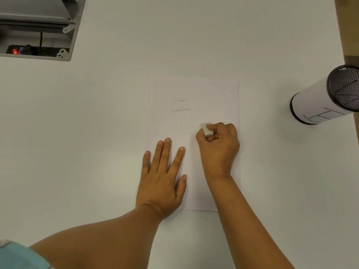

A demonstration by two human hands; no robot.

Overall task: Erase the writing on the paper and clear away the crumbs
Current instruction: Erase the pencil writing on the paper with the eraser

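- I see the paper (194, 94) flat on the white table (77, 152).
- My left hand (162, 179) lies spread on it.
- My right hand (219, 146) grips the eraser (206, 130) below 2 pencil words (180, 105).

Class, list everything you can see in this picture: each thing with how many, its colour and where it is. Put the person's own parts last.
table: one, white, fills most of the view
paper: one sheet, white, centre of the table, under both hands
pencil writing: two faint grey words on the upper part of the paper, a few stray marks just below them
eraser: one, white, on the paper, gripped in the right hand
cylinder holder: one, wrapped in white paper with a black mesh end, right edge of the table
floor box: one, grey, open, top left, with a black cable and a red light inside
left hand: flat on the paper's lower left, fingers spread
right hand: closed around the eraser
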